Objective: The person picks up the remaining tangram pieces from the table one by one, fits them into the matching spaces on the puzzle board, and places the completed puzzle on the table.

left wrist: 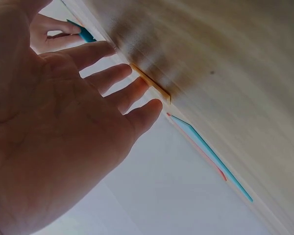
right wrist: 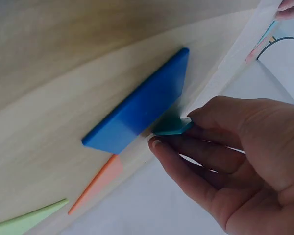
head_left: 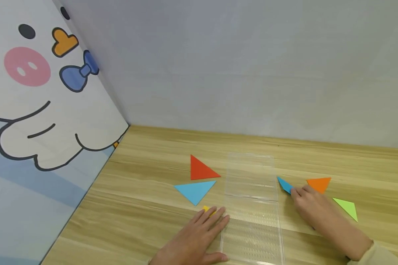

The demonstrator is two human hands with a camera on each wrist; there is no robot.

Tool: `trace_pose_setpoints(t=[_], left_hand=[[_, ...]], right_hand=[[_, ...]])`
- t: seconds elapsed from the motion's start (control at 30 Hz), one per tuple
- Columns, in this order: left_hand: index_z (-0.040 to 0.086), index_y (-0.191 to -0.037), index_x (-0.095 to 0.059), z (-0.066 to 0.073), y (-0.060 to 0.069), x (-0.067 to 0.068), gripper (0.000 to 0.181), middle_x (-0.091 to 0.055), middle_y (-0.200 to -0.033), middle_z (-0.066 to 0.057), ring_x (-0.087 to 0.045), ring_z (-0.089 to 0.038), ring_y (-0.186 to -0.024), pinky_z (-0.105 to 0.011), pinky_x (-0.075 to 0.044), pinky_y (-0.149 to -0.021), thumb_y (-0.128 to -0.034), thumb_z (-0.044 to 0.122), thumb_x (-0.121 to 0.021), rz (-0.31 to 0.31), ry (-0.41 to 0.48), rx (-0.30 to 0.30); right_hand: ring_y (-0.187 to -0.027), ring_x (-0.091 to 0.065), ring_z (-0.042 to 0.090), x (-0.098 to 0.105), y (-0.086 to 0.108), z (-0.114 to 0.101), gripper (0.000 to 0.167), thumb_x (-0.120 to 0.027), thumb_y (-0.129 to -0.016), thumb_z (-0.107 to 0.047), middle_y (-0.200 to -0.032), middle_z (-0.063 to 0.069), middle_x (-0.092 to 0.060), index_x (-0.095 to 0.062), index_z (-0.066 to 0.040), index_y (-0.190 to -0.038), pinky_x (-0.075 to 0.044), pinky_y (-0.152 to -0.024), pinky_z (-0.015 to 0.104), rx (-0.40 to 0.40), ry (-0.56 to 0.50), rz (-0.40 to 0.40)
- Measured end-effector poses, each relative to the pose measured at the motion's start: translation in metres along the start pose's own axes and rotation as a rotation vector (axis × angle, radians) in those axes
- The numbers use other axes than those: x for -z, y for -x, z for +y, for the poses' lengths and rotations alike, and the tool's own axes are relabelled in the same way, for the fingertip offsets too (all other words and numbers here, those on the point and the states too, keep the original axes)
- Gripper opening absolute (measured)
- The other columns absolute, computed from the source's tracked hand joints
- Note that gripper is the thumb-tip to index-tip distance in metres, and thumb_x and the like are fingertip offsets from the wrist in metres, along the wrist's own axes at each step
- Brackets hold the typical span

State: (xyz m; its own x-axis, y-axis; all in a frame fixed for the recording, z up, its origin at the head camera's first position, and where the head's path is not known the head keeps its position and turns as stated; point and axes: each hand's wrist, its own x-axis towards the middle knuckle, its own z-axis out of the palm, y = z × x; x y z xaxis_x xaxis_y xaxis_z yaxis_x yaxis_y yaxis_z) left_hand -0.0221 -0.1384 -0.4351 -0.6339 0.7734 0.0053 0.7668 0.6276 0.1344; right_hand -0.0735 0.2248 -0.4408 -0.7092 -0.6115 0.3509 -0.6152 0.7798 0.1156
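My right hand (head_left: 318, 211) pinches a small blue flat piece (head_left: 284, 184) between thumb and fingers, tilted up off the table; its full outline is hidden. A dark blue four-sided piece (right wrist: 142, 105) lies below that hand, mostly covered by it in the head view. My left hand (head_left: 199, 233) is spread with straight fingers beside a clear plastic case (head_left: 250, 176). Under its fingertips a yellow piece (head_left: 206, 208) shows partly. The case lies flat between the hands, in two joined halves, the nearer one textured.
Left of the case lie a red triangle (head_left: 201, 170) and a light blue triangle (head_left: 196, 190). An orange piece (head_left: 320, 184) and a light green triangle (head_left: 347, 208) lie to the right. A pale wall (head_left: 252, 73) rises behind the wooden table (head_left: 119, 191); a cartoon-printed panel (head_left: 46, 121) stands at left.
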Motion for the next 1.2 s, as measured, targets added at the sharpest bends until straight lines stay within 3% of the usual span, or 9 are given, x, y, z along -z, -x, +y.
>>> trace_pose_setpoints(t=[0.3, 0.57, 0.67, 0.73, 0.8, 0.93, 0.97, 1.1, 1.2], left_hand=[[0.008, -0.157, -0.041, 0.000, -0.002, -0.001, 0.079, -0.038, -0.162, -0.011, -0.038, -0.031, -0.148, -0.048, -0.037, -0.117, -0.1007, 0.062, -0.052, 0.007, -0.001, 0.000], [0.009, -0.157, -0.041, 0.000, -0.003, -0.001, 0.078, -0.038, -0.163, -0.011, -0.037, -0.030, -0.148, -0.049, -0.037, -0.117, -0.1008, 0.061, -0.053, 0.006, 0.007, 0.004], [0.009, -0.157, -0.041, 0.001, -0.003, -0.002, 0.078, -0.038, -0.163, -0.011, -0.037, -0.030, -0.149, -0.049, -0.037, -0.117, -0.1007, 0.062, -0.052, 0.002, 0.007, 0.005], [0.009, -0.157, -0.041, 0.001, -0.003, -0.002, 0.079, -0.038, -0.163, -0.011, -0.038, -0.031, -0.148, -0.049, -0.037, -0.117, -0.1004, 0.062, -0.053, 0.002, 0.004, 0.005], [0.009, -0.157, -0.042, 0.001, -0.003, -0.002, 0.079, -0.039, -0.162, -0.011, -0.038, -0.031, -0.148, -0.049, -0.037, -0.116, -0.1000, 0.062, -0.053, 0.004, 0.001, 0.004], [0.009, -0.157, -0.042, 0.000, -0.003, -0.003, 0.079, -0.039, -0.162, -0.011, -0.038, -0.031, -0.148, -0.049, -0.037, -0.116, -0.0997, 0.062, -0.054, 0.006, -0.001, 0.008], [0.009, -0.157, -0.042, 0.000, -0.003, -0.003, 0.079, -0.039, -0.162, -0.011, -0.038, -0.031, -0.148, -0.049, -0.037, -0.116, -0.0997, 0.063, -0.053, 0.008, -0.005, 0.009], [0.009, -0.157, -0.042, 0.000, -0.002, -0.003, 0.079, -0.038, -0.162, -0.011, -0.038, -0.031, -0.148, -0.049, -0.037, -0.116, -0.0999, 0.063, -0.053, 0.007, -0.012, 0.010], [0.009, -0.157, -0.042, 0.000, -0.002, -0.002, 0.079, -0.039, -0.162, -0.011, -0.038, -0.031, -0.148, -0.048, -0.037, -0.116, -0.1002, 0.063, -0.052, 0.006, -0.017, 0.008]], right_hand=[[-0.077, -0.067, 0.031, 0.007, 0.004, -0.002, 0.032, -0.077, -0.067, 0.022, -0.080, 0.016, -0.065, -0.064, 0.012, -0.094, -0.059, -0.058, 0.039, -0.035, -0.007, -0.032], [-0.064, -0.062, 0.025, 0.008, 0.010, 0.000, 0.026, -0.067, -0.066, 0.020, -0.077, 0.013, -0.061, -0.063, 0.010, -0.090, -0.052, -0.046, 0.037, -0.039, -0.042, 0.146], [-0.073, -0.068, 0.032, 0.009, 0.012, 0.000, 0.018, -0.052, -0.092, 0.013, -0.086, 0.019, -0.067, -0.068, 0.013, -0.098, -0.057, -0.054, 0.043, -0.039, -0.069, 0.220], [-0.080, -0.070, 0.038, 0.012, 0.014, 0.000, 0.032, -0.038, -0.103, 0.009, -0.095, 0.023, -0.070, -0.070, 0.014, -0.104, -0.059, -0.061, 0.048, -0.030, -0.087, 0.257], [-0.085, -0.070, 0.040, 0.014, 0.015, -0.002, 0.055, -0.019, -0.111, -0.007, -0.101, 0.023, -0.070, -0.070, 0.013, -0.108, -0.059, -0.065, 0.049, -0.019, -0.097, 0.282], [-0.090, -0.070, 0.038, 0.020, 0.014, -0.006, 0.052, -0.023, -0.113, -0.010, -0.108, 0.021, -0.070, -0.070, 0.012, -0.112, -0.059, -0.067, 0.047, 0.005, -0.093, 0.345], [-0.090, -0.070, 0.036, 0.021, 0.013, -0.007, 0.058, -0.019, -0.114, -0.017, -0.108, 0.020, -0.070, -0.070, 0.011, -0.112, -0.058, -0.068, 0.046, 0.009, -0.090, 0.371], [-0.089, -0.070, 0.033, 0.024, 0.010, -0.013, 0.048, -0.031, -0.113, -0.018, -0.108, 0.017, -0.072, -0.071, 0.008, -0.114, -0.056, -0.073, 0.042, 0.028, -0.096, 0.461], [-0.090, -0.069, 0.034, 0.026, 0.009, -0.016, 0.046, -0.033, -0.113, -0.017, -0.107, 0.017, -0.073, -0.072, 0.008, -0.114, -0.052, -0.097, 0.030, 0.052, -0.121, 0.509]])
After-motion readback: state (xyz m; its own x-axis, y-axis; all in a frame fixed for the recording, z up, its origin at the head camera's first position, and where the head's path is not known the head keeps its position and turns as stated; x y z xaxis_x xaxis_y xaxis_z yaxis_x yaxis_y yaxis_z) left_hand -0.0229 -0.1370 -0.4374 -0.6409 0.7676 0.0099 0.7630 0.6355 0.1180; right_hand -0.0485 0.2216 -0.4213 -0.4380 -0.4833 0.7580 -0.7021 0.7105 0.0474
